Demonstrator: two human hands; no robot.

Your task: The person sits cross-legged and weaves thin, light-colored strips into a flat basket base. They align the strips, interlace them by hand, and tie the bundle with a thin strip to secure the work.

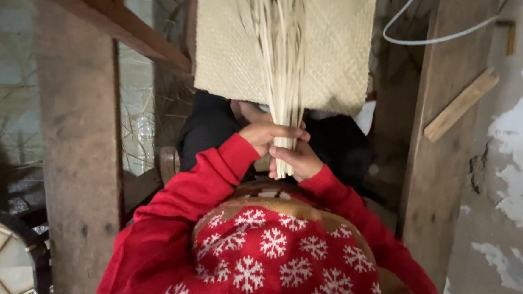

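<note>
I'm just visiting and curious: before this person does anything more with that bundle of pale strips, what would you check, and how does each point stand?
1. Left hand closed around the bundle of strips: ok.
2. Right hand gripping the bundle's lower end: ok.
3. Strips gathered, not scattered: ok.
4. Woven mat behind lies flat, undamaged: ok where visible.
5. White cable clear of the strips: ok.
6. Strip tops: out of view, cannot tell.

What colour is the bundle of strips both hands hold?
Pale straw-cream, like the woven mat behind the bundle of strips; head view.
</note>
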